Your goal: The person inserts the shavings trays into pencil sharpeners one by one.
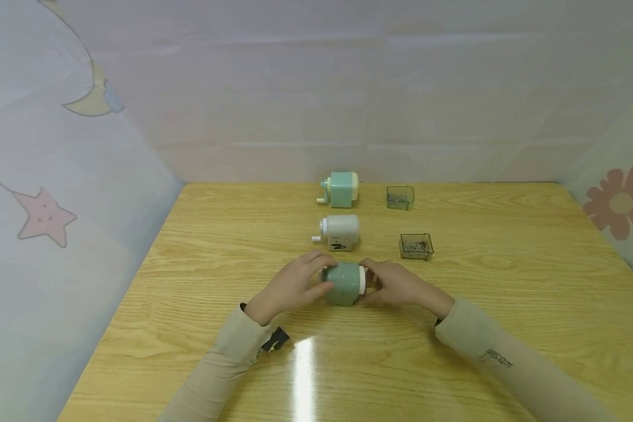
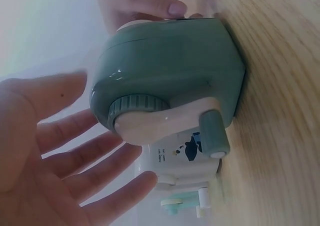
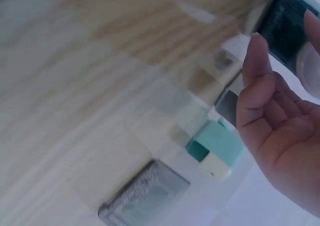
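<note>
A wood-grain table (image 1: 137, 328) is backed by a pale sheet (image 1: 274, 105). The green sharpener (image 1: 343, 284) is located near the centre of the frame, below the white sharpener (image 1: 343, 225) and the teal sharpener (image 1: 341, 190); a far tray (image 1: 399, 203) and a near tray (image 1: 416, 255) are set to the right of these. The left hand (image 1: 293, 285) is placed at the crank end, its fingers spread and extended, not wrapped. At the opposite end, the body is held between the curled fingers and thumb of the right hand (image 1: 398, 284); grip force cannot be told. The body is judged to be rigid, fairly light and, given its glossy finish, somewhat slippery. Hold should be taken across its sides, thumb and fingers opposed. The crank (image 2: 167, 118) is judged the weaker part and should not be used for lifting.
</note>
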